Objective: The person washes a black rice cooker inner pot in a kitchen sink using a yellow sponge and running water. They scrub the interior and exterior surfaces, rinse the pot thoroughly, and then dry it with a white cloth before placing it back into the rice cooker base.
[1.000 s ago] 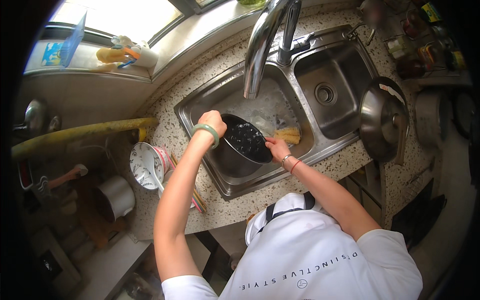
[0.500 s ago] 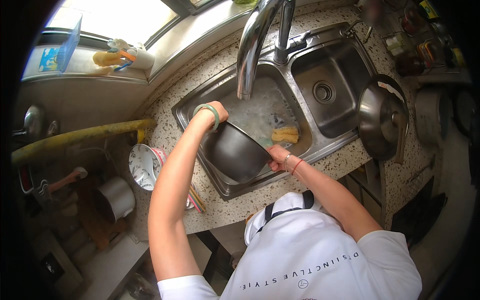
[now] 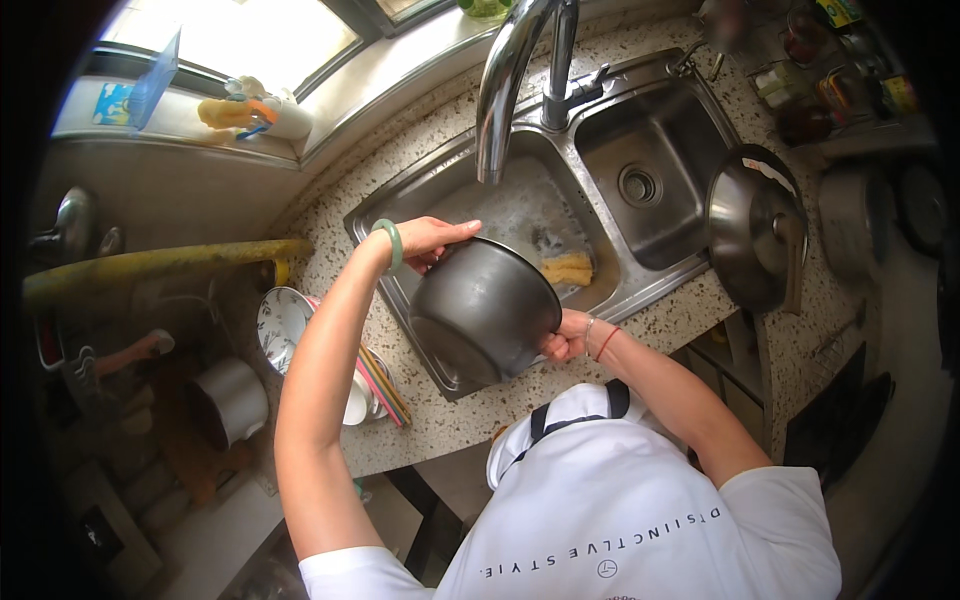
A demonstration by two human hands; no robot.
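I have both hands clamped on the upturned dark pot [image 3: 485, 310], left hand [image 3: 425, 240] at eleven o'clock, right hand [image 3: 563, 338] at four; I'd hold it steady over the sink [image 3: 455, 180].

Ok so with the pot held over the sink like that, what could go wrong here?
The dark metal pot is tipped bottom-up, held only at its rim by the left hand and right hand; if wet, it could slip and bang into the left basin. It also sits close under the faucet, so lifting it might knock the spout. Runoff could spill past the sink's front edge onto the speckled counter.
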